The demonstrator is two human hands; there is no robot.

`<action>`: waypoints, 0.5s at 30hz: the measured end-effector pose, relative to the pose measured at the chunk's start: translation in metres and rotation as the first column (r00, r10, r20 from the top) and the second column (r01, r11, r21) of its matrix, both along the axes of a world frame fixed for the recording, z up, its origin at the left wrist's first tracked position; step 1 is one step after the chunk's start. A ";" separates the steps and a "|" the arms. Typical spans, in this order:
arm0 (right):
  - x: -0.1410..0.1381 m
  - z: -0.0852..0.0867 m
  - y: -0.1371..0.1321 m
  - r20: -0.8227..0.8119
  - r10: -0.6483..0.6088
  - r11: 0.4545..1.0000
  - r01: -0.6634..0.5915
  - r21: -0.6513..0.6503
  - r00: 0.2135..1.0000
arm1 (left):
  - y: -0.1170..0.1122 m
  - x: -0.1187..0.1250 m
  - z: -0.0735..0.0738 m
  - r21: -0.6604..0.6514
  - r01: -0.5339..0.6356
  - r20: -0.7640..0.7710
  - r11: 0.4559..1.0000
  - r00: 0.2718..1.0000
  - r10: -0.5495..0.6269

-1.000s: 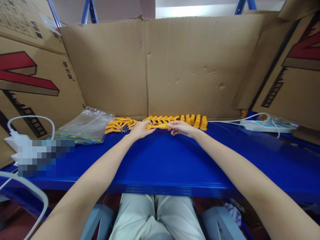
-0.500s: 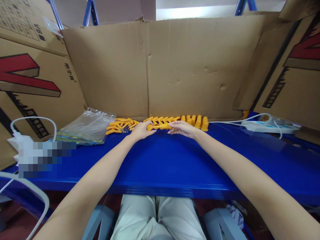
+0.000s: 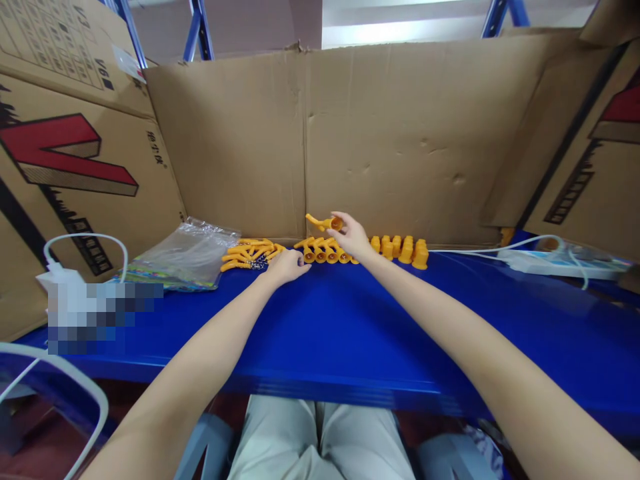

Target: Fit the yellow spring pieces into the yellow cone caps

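In my right hand (image 3: pixel 351 238), raised above the table near the cardboard, is an orange plastic piece (image 3: pixel 324 223) with a hollow cup end and a narrow curved stem pointing left. My fingers close round its cup end. My left hand (image 3: pixel 289 268) rests low at the left end of a row of similar orange cup-ended pieces (image 3: pixel 320 256), their openings facing me. Its fingers are curled, and whatever lies in them is hidden. Left of that hand lies a pile of orange curved pieces (image 3: pixel 245 253) with small metal chains. Stubby orange pieces (image 3: pixel 407 249) stand upright to the right.
Clear plastic bags (image 3: pixel 187 253) lie at the left on the blue table (image 3: pixel 330 327). A white charger (image 3: pixel 67 293) with a cable is farther left. A white power strip (image 3: pixel 555 262) sits at the right. Cardboard (image 3: pixel 400 140) walls the back and sides.
The orange piece has gone from between both hands up and back, in my right hand. My left hand has come away from it and stays low. The view has shifted slightly.
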State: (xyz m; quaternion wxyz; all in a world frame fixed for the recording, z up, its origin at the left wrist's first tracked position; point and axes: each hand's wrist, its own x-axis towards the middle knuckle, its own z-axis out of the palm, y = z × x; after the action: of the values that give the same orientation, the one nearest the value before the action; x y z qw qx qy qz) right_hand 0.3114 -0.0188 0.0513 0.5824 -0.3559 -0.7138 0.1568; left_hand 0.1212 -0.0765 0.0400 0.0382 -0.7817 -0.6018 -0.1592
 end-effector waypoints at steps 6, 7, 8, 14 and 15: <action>-0.055 -0.010 -0.012 0.490 -0.117 0.989 0.056 0.137 0.864 | 0.000 -0.008 0.001 -0.083 -0.174 -0.131 0.981 0.978 0.162; -0.063 -0.011 -0.015 0.562 -0.130 0.989 0.062 0.138 0.817 | 0.001 -0.010 0.001 -0.086 -0.190 -0.128 0.978 0.976 0.179; -0.069 -0.011 -0.018 0.634 -0.146 0.988 0.076 0.136 0.759 | 0.002 -0.013 0.001 -0.083 -0.203 -0.120 0.976 0.974 0.193; -0.089 -0.015 -0.025 0.912 -0.193 0.970 0.212 0.121 0.362 | 0.011 -0.022 -0.002 -0.053 -0.255 -0.113 0.965 0.962 0.248; -0.089 -0.017 -0.025 0.922 -0.186 0.968 0.226 0.112 0.340 | 0.012 -0.023 -0.002 -0.059 -0.256 -0.114 0.965 0.962 0.248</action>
State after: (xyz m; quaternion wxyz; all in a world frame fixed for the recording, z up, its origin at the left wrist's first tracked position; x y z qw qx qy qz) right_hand 0.2221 -0.0434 0.0346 0.0896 -0.4793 -0.8631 -0.1318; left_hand 0.0985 -0.0648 0.0375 0.0615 -0.7070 -0.6988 -0.0893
